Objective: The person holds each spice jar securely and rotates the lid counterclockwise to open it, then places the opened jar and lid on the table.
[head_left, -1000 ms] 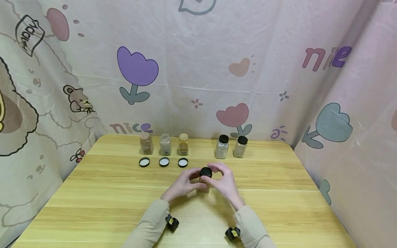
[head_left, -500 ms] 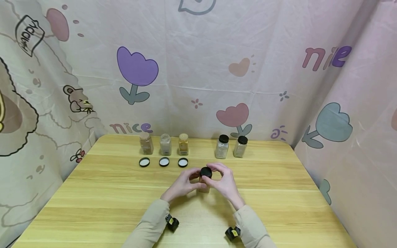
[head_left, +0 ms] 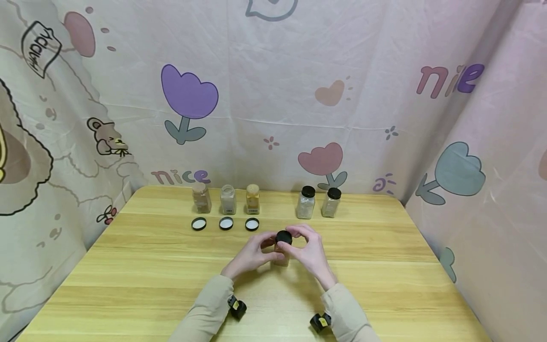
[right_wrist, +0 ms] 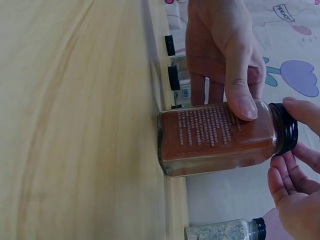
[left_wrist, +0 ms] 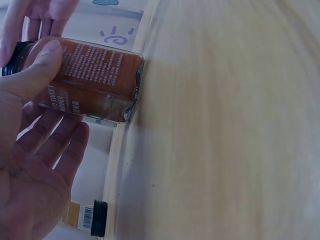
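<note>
A square glass spice jar [right_wrist: 215, 137] of reddish-brown powder, with white print on its side, stands upright on the table between both hands. Its black screw lid [head_left: 284, 237] sits on top. My left hand [head_left: 253, 254] grips the jar's body, thumb on the near face and fingers behind, as the left wrist view shows. With thumb and fingertips my right hand [head_left: 308, 249] pinches the black lid from the side. In the right wrist view the lid looks level on the neck; whether its thread is loose cannot be told.
Lidless jars of brown [head_left: 202, 199], whitish [head_left: 228, 202] and yellow [head_left: 253, 200] contents stand at the back left. Three black lids, one of them the middle lid [head_left: 226, 223], lie upturned before them. Two capped jars, including a pale-filled jar [head_left: 306, 204], stand at the back right by the curtain [head_left: 265, 95].
</note>
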Available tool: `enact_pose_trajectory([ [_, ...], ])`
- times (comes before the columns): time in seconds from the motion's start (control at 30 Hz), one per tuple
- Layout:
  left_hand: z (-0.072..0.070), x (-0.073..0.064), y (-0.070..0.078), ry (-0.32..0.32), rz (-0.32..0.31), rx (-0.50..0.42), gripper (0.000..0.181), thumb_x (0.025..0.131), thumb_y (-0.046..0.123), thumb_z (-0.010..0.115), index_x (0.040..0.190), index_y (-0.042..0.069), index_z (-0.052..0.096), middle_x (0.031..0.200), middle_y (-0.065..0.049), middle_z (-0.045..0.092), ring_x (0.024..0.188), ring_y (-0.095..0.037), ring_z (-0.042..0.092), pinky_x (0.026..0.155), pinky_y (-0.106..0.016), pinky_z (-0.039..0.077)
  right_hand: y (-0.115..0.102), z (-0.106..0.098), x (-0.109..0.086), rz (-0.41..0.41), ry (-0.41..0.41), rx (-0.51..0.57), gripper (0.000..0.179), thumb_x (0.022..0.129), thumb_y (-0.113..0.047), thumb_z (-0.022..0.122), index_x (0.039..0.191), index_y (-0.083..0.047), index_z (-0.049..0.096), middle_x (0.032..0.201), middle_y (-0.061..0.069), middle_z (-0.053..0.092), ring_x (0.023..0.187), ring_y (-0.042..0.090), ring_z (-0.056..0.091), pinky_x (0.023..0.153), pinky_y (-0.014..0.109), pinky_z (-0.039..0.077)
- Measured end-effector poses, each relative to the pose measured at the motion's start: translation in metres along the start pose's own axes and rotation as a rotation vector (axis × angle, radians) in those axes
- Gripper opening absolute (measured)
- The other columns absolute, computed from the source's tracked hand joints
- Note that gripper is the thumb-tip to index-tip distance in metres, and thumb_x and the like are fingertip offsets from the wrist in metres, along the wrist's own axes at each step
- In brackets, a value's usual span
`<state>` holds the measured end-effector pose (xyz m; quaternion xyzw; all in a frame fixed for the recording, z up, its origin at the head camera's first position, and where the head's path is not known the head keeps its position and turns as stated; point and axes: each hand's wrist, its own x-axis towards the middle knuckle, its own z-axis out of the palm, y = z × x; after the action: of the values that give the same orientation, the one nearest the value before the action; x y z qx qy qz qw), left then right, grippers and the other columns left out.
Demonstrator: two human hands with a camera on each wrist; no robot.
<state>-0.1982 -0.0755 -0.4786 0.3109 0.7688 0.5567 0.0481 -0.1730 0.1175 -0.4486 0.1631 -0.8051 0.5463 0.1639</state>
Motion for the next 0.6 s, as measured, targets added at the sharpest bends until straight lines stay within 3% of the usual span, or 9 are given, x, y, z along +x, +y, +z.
enact_pose_trajectory([
  [0.27,0.0002,0.0003,-0.0015,0.003,0.005,-0.010,0.045,0.089,0.015,0.077,0.129,0.002,0.062,0.129,-0.018,0.067,0.123,-0.034,0.064,0.112,-0.046,0.049,0.0014,-0.0033,-0.0001,-0.039,-0.067,0.029,0.037,0.078,-0.007,0.086,0.113,-0.003,0.074,0.111,0.013,0.073,0.101,0.029,0.066,0.096,0.031,0.056],
  [0.6,0.0009,0.0003,-0.0012,0.002,-0.007,-0.016,0.045,0.089,0.014,0.077,0.129,0.001,0.062,0.131,-0.019,0.066,0.126,-0.036,0.062,0.113,-0.047,0.048,0.0009,-0.0006,-0.0001,-0.003,-0.018,-0.026,0.043,0.074,-0.017,0.090,0.112,-0.004,0.074,0.105,0.008,0.073,0.097,0.025,0.063,0.091,0.036,0.052],
])
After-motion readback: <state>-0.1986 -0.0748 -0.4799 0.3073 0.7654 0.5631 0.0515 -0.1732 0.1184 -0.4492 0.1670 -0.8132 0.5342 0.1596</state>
